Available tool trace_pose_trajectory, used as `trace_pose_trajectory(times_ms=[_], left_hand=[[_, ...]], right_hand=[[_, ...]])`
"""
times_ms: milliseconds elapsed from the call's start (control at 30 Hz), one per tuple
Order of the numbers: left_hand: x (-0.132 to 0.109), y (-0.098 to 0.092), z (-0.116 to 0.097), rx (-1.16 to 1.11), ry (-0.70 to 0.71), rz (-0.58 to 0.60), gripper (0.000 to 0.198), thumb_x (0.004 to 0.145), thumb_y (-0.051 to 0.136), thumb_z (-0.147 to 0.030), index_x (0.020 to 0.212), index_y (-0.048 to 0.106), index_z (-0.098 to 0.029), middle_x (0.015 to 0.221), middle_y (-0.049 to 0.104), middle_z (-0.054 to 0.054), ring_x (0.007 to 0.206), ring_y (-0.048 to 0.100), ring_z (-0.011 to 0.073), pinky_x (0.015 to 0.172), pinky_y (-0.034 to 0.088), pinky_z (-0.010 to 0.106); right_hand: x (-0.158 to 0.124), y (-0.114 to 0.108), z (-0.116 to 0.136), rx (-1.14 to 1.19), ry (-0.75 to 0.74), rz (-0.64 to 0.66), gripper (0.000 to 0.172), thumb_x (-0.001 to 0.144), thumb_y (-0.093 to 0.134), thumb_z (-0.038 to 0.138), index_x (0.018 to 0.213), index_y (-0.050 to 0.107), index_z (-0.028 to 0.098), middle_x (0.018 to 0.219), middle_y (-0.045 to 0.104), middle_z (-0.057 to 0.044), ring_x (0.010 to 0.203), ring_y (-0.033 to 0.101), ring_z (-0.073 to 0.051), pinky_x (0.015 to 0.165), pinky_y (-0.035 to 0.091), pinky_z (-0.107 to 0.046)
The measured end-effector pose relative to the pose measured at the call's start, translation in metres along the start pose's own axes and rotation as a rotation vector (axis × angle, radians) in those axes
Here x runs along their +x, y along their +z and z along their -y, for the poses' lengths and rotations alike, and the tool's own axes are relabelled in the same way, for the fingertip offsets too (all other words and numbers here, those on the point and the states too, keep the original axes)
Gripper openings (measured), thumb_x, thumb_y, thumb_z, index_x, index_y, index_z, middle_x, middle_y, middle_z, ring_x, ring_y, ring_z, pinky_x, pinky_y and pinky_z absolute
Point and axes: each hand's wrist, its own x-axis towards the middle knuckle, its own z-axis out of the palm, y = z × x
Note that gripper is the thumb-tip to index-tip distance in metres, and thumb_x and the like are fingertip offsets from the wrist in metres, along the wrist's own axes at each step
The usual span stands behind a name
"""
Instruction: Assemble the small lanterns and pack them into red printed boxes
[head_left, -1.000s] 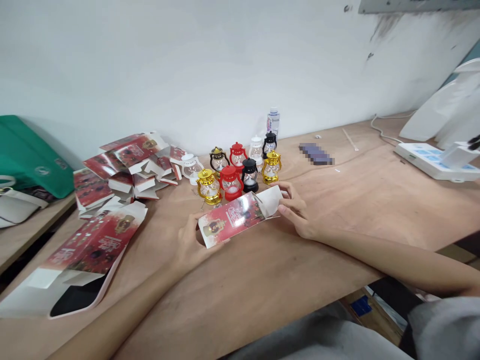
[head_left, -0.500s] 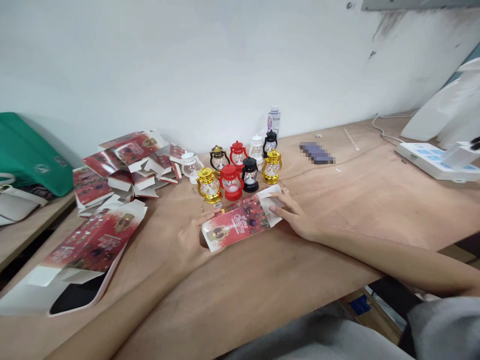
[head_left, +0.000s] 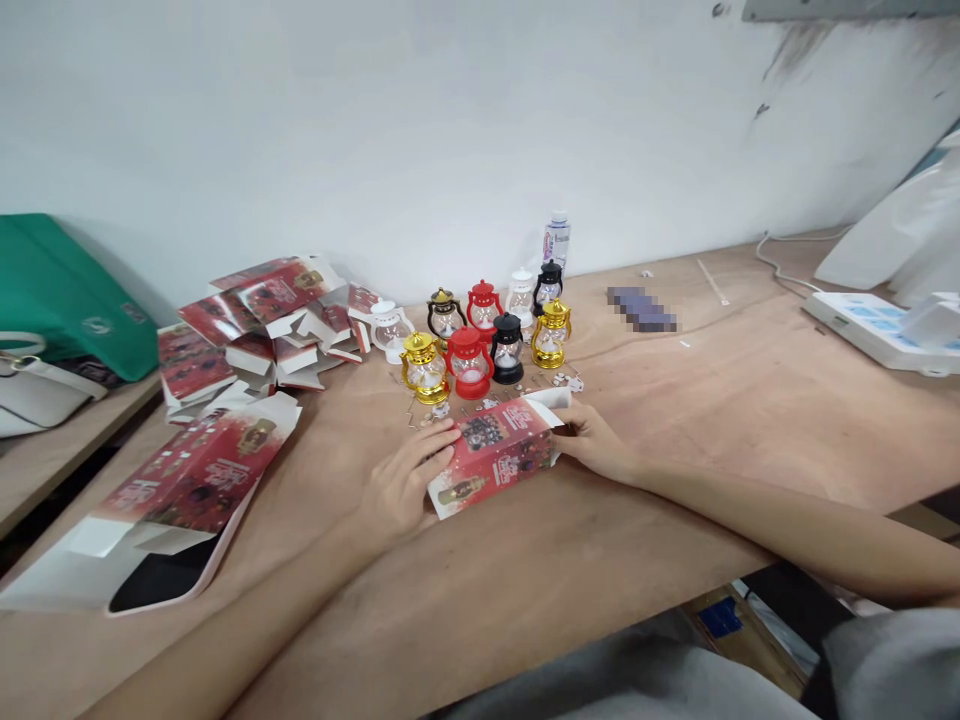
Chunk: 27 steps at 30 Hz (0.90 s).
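Observation:
A red printed cardboard box (head_left: 499, 452) lies on its side near the table's front edge, its white flaps sticking out at the right end. My left hand (head_left: 405, 475) is closed around the box's left end, with fingertips on its top. At the opposite end my right hand (head_left: 596, 442) grips the box beside the flaps; some of its fingers are hidden there. Just behind the box stand several small lanterns, among them a red lantern (head_left: 469, 365), a gold lantern (head_left: 425, 370), a black lantern (head_left: 508, 350) and a white lantern (head_left: 390, 332).
Piled cartons (head_left: 262, 310) and a flattened carton (head_left: 202, 470) occupy the left side, the latter over a dark, pink-edged object (head_left: 161, 580). A bottle (head_left: 556, 240) stands by the wall. A white power strip (head_left: 885, 330) is at right. Small hooks and bits lie by the lanterns.
The box has turned about its length, so two printed faces now show, and its body looks opened out. My left fingers have come over its top; my right hand has shifted at the flap end.

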Motion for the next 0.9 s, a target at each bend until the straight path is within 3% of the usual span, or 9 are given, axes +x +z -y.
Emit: trace_pose_trajectory(times_ms=[200, 333, 433, 667, 900], left_hand=[[0.001, -0.002, -0.007, 0.077, 0.05, 0.02, 0.061, 0.083, 0.063, -0.031, 0.137, 0.035, -0.025, 0.12, 0.061, 0.015, 0.126, 0.05, 0.0277, 0.093, 0.052, 0.046], [0.003, -0.003, -0.006, 0.073, 0.033, 0.036, 0.057, 0.085, 0.061, -0.032, 0.135, 0.035, -0.025, 0.119, 0.062, 0.015, 0.125, 0.051, 0.0271, 0.093, 0.053, 0.046], [0.004, -0.003, -0.003, 0.052, 0.02, 0.038, 0.057, 0.084, 0.062, -0.031, 0.134, 0.036, -0.023, 0.12, 0.06, 0.016, 0.124, 0.052, 0.0271, 0.094, 0.052, 0.047], [0.001, 0.001, 0.001, 0.051, -0.118, -0.06, 0.068, 0.072, 0.073, -0.032, 0.13, 0.039, -0.02, 0.121, 0.058, 0.016, 0.117, 0.057, 0.0274, 0.092, 0.053, 0.045], [-0.004, 0.002, 0.002, 0.1, -0.277, -0.081, 0.067, 0.068, 0.073, -0.037, 0.126, 0.041, -0.027, 0.117, 0.06, 0.01, 0.105, 0.062, 0.0286, 0.083, 0.058, 0.044]], right_hand=[[0.003, 0.0, 0.006, -0.056, -0.061, 0.054, 0.015, 0.073, 0.067, 0.033, 0.082, 0.076, 0.025, 0.107, 0.067, -0.003, 0.112, 0.055, -0.027, 0.098, 0.044, -0.042], [0.005, -0.001, 0.007, -0.088, -0.037, 0.093, 0.015, 0.076, 0.064, 0.033, 0.077, 0.075, 0.024, 0.097, 0.069, -0.002, 0.102, 0.059, -0.025, 0.092, 0.047, -0.04], [0.006, -0.004, 0.007, -0.117, 0.004, 0.019, 0.02, 0.074, 0.066, 0.039, 0.069, 0.072, 0.021, 0.093, 0.065, -0.005, 0.099, 0.057, -0.024, 0.091, 0.047, -0.04], [0.011, -0.022, 0.012, 0.032, 0.058, -0.212, 0.029, 0.069, 0.072, 0.048, 0.068, 0.068, 0.019, 0.117, 0.047, -0.006, 0.112, 0.049, -0.021, 0.097, 0.042, -0.037], [0.018, -0.039, 0.017, 0.072, 0.063, -0.353, 0.034, 0.064, 0.075, 0.051, 0.068, 0.069, 0.018, 0.11, 0.055, -0.007, 0.108, 0.053, -0.022, 0.096, 0.043, -0.04]])
